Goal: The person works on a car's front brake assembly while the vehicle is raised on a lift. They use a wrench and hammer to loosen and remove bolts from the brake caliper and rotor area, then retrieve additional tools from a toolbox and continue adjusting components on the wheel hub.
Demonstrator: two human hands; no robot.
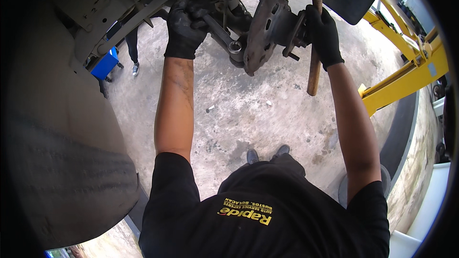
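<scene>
Both my hands wear black gloves and are raised to the underside of a vehicle. My left hand point(185, 29) is closed round a metal wrench point(221, 33), whose ring end points down and to the right beside the suspension parts. Its other end is hidden by the glove and the parts above. My right hand point(325, 37) grips the wooden handle of a hammer point(313, 74). The hammer's dark head is at the top and the handle hangs downward. Between my hands is a rusty brake disc point(263, 31), with the wheel hub point(294, 33) and its studs right next to my right hand.
A large dark body panel point(71, 153) curves down on the left. A yellow lift arm point(406, 76) stands at the right. Behind the suspension are a blue box point(104, 64) and another person's leg point(132, 47). Small bits lie on the stained concrete floor point(239, 114).
</scene>
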